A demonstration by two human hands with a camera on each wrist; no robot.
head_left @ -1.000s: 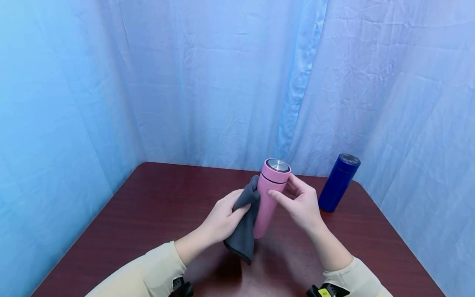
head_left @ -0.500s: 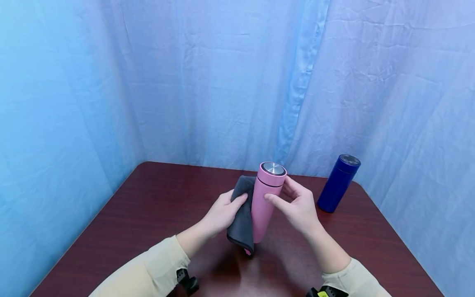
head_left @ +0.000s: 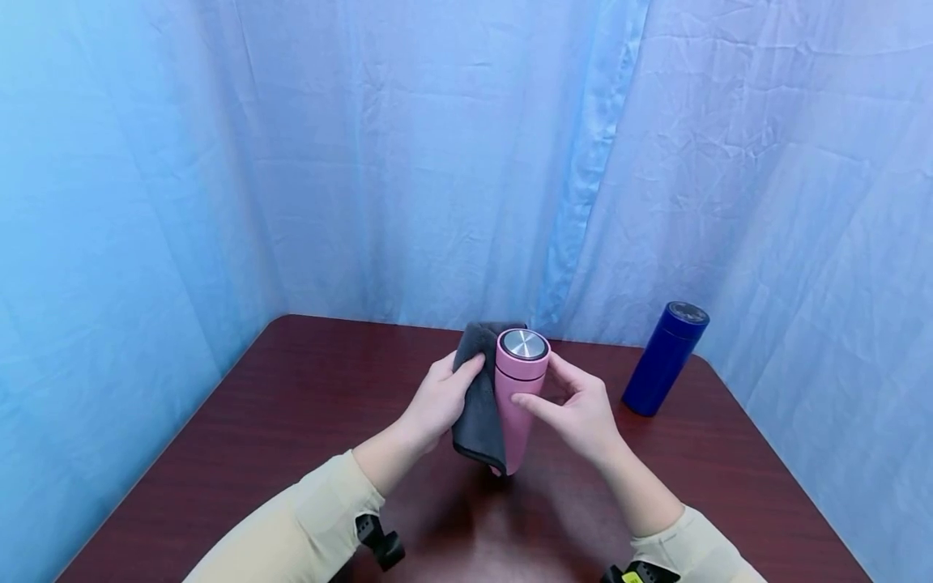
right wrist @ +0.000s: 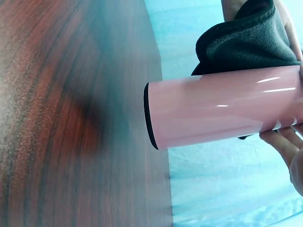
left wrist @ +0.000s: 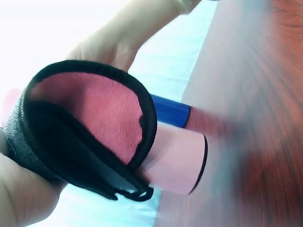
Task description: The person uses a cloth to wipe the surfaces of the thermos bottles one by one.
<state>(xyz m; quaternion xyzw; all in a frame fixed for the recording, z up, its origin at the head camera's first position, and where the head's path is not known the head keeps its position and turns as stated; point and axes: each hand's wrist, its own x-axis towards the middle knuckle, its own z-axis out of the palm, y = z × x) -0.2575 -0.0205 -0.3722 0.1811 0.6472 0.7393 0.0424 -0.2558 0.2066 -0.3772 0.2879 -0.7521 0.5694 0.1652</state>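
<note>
A pink thermos bottle [head_left: 516,413] with a brushed silver disc on its lid is held off the table, its black base rim showing in the right wrist view. My right hand [head_left: 579,409] grips it near the top, thumb in front and fingers behind. In my left hand [head_left: 440,405] is a dark grey cloth [head_left: 479,417], pinched under the thumb and laid against the bottle's left side. The cloth's pink underside [left wrist: 106,113] shows in the left wrist view, where it loops round in a fold. My left fingertips are hidden behind the cloth.
A dark blue thermos bottle [head_left: 663,364] stands at the right rear of the reddish-brown wooden table [head_left: 306,405]. Light blue curtains [head_left: 437,162] hang behind and along both sides of the table. Black wrist cameras [head_left: 381,544] sit at the cuffs.
The pink thermos bottle has moved left and its lid has tipped toward me. The cloth has spread and risen, now reaching behind the bottle's top. The blue bottle has stayed put.
</note>
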